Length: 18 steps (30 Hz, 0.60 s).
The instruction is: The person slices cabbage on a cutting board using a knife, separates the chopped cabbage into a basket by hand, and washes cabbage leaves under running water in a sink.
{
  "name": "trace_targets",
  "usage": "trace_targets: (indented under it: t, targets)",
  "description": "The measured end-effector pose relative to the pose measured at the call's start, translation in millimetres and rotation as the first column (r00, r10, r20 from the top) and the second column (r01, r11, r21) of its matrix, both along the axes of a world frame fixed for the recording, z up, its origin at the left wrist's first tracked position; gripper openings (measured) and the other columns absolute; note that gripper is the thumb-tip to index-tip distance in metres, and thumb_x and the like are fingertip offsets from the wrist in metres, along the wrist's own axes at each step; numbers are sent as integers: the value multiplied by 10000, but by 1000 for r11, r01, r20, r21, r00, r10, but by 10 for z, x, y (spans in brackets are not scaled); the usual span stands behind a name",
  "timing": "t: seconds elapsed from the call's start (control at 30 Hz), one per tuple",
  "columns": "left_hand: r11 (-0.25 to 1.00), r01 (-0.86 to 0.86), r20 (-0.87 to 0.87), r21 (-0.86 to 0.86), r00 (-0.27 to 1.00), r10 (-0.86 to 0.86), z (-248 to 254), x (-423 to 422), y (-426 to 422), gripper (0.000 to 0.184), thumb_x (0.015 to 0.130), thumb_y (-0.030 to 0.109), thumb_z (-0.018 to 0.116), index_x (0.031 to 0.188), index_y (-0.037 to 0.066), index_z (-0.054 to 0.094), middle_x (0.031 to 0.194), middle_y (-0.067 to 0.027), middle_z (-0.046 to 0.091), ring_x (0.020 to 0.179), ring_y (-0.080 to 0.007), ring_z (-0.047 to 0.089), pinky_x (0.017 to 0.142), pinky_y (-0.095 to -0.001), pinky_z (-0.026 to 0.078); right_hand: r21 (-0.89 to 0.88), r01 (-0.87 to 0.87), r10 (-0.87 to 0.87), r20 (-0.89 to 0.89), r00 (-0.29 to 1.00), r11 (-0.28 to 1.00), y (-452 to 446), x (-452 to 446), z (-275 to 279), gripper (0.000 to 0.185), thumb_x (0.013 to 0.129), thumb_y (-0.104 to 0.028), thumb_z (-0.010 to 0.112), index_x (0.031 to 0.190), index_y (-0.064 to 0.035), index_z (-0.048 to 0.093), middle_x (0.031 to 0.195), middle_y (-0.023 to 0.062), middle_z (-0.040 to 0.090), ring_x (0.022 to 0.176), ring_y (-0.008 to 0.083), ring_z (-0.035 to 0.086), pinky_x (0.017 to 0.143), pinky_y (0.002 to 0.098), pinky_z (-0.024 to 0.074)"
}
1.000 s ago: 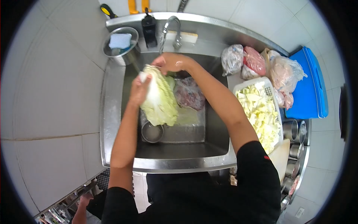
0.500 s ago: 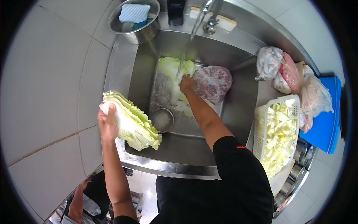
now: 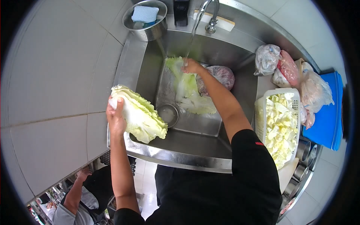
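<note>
My left hand [image 3: 116, 114] grips a thick stack of napa cabbage leaves [image 3: 140, 119] by the white stem end, over the sink's left front corner. Inside the sink, my right hand [image 3: 193, 66] is closed on the edge of a loose cabbage leaf [image 3: 186, 86], right at the stream of water from the faucet [image 3: 201, 11]. Pale leaf pieces spread below it on the sink floor. Partly behind my right forearm lies a plastic bag of dark red contents [image 3: 224, 77]. A round drain strainer [image 3: 167, 115] sits near the leaves in my left hand.
A white basket of cut cabbage [image 3: 281, 127] stands right of the steel sink [image 3: 150, 150]. Beyond it are bagged meats [image 3: 288, 65] and a blue board or lid [image 3: 330, 112]. A steel pot with a sponge [image 3: 146, 32] occupies the back left corner. Another person [image 3: 82, 195] is at lower left.
My right hand has moved up and slightly right, to the water stream, with the leaf raised and shifted. My left hand still holds the stack. The whole view has turned slightly.
</note>
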<state>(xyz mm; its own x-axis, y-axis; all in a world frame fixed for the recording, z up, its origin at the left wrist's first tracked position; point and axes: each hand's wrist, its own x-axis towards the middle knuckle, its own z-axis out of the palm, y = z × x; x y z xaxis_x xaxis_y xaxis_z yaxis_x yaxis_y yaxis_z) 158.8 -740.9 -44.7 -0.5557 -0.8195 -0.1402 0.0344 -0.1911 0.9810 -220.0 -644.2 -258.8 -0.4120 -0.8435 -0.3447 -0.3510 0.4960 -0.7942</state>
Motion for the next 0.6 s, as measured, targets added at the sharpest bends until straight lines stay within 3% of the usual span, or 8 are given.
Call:
trace_targets:
  t: [0.1, 0.17, 0.2, 0.27, 0.4, 0.47, 0.5, 0.6]
  targets:
    - [998, 14, -20, -59, 1000, -15, 7, -122, 37, 513, 888, 357, 696, 1225, 14, 518, 1029, -42, 625, 900, -114, 595, 802, -260, 491, -6, 14, -14, 65, 998, 1000, -121, 31, 978, 481, 809, -149, 691, 1241, 15, 559, 770, 68, 665, 641, 142, 621, 595, 294, 509]
    - [994, 61, 12, -91, 998, -60, 180, -232, 129, 514, 894, 374, 687, 1227, 15, 531, 1024, -32, 629, 889, -106, 593, 789, -255, 490, 5, -10, 8, 293, 956, 1000, -165, 19, 1422, 457, 798, -162, 716, 1197, 19, 586, 794, 66, 673, 670, 136, 627, 603, 284, 515]
    - [995, 61, 20, -74, 998, -60, 274, -300, 202, 510, 901, 367, 680, 1246, 23, 530, 1028, -32, 633, 891, -102, 593, 789, -258, 490, -5, -5, 7, 277, 961, 1000, -136, 36, 1635, 457, 798, -162, 716, 1197, 19, 586, 794, 66, 673, 670, 136, 627, 603, 284, 515]
    - [990, 118, -54, -73, 991, -122, 362, -442, 261, 495, 909, 356, 672, 1252, 27, 535, 1038, -29, 633, 889, -101, 594, 789, -260, 492, -176, -160, 193, 192, 962, 971, -107, 60, 2027, 383, 814, -181, 729, 1129, 16, 632, 787, 57, 677, 712, 140, 638, 627, 283, 527]
    - [971, 234, -118, -55, 964, -239, 177, -950, 265, 461, 914, 362, 663, 1220, 35, 553, 1046, -22, 635, 900, -89, 581, 806, -247, 475, -226, -24, 44, 85, 995, 974, 94, 93, 2556, 292, 850, -235, 721, 989, 19, 681, 735, 48, 669, 695, 107, 608, 623, 257, 498]
    - [958, 281, -119, -61, 951, -286, 234, -1209, 340, 421, 920, 345, 657, 1193, 38, 564, 1044, -11, 632, 902, -80, 573, 814, -247, 468, -334, -32, -71, -292, 954, 942, 203, 122, 2608, 335, 856, -310, 708, 881, 23, 683, 728, 38, 681, 678, 103, 619, 646, 284, 506]
    - [939, 342, -188, -37, 920, -343, 251, -1340, 390, 382, 928, 314, 649, 1181, 40, 568, 1039, -4, 628, 894, -77, 570, 810, -244, 468, -346, -31, -81, -305, 949, 938, 239, 137, 2601, 335, 856, -310, 708, 881, 23, 683, 728, 38, 681, 678, 103, 619, 646, 284, 506]
    - [920, 385, -234, -70, 890, -391, 190, -1658, 485, 363, 943, 279, 630, 1201, 34, 558, 1031, -9, 628, 890, -76, 571, 811, -244, 470, -324, 116, -134, -33, 990, 939, 361, 244, 2575, 419, 926, -404, 627, 885, 7, 698, 708, -18, 626, 662, 58, 494, 628, 285, 464]
